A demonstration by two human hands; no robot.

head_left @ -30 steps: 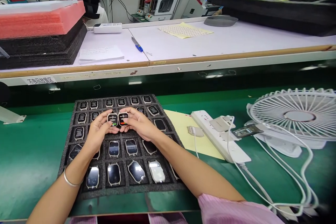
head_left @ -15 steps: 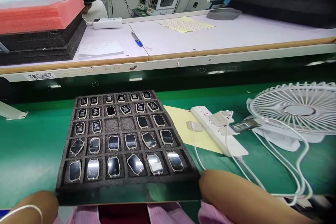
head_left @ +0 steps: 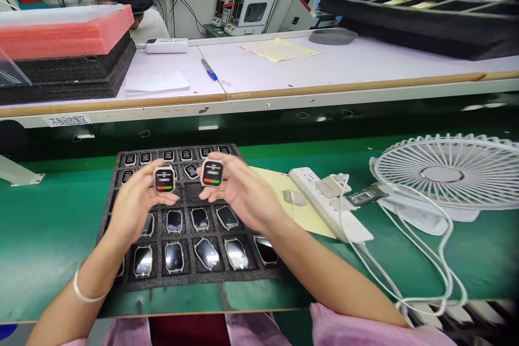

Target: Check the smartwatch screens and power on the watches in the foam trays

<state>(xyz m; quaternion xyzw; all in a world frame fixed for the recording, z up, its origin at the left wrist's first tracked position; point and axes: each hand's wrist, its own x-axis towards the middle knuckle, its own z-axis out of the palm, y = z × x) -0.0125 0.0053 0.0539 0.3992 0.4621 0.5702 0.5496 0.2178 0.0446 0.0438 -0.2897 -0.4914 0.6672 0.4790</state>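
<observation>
A black foam tray with several watch bodies in its pockets lies on the green mat in front of me. My left hand holds one watch body above the tray, its lit screen showing a red and green bar. My right hand holds a second watch body beside it, screen also lit. Both are raised side by side over the tray's middle rows. A bangle sits on my left wrist.
A white power strip with plugs and cables lies right of the tray on a yellow sheet. A white fan lies further right. Behind are a white bench with a blue pen, stacked foam, and another person.
One second ago both hands held the two watches low over the tray; then they drew back out of view, leaving two pockets bare. Now they hold the watches up, apart and higher.
</observation>
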